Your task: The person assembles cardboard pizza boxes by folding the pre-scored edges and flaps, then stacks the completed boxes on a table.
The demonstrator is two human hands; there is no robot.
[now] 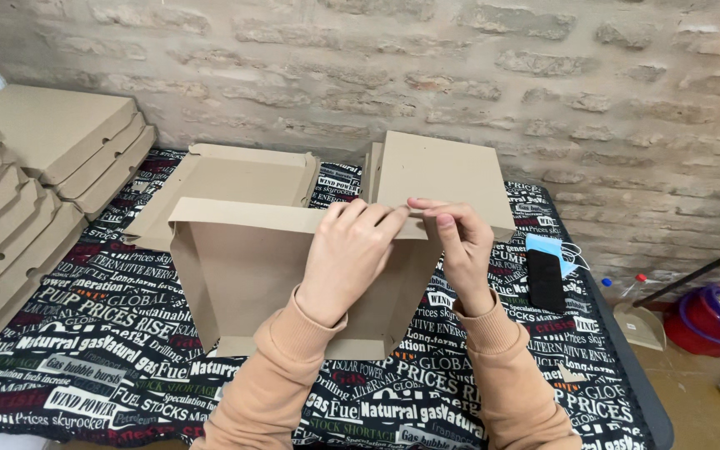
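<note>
Under both hands (402, 242), cardboard box (243, 275)

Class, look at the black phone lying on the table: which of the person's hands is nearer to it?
Right. The right hand, pinching the cardboard box corner, sits just left of the black phone; the left hand lies farther left, beyond it.

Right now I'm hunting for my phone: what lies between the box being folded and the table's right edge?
In the head view, a black phone lies there on the printed tablecloth, partly over a blue face mask, right of the half-folded cardboard box.
</note>
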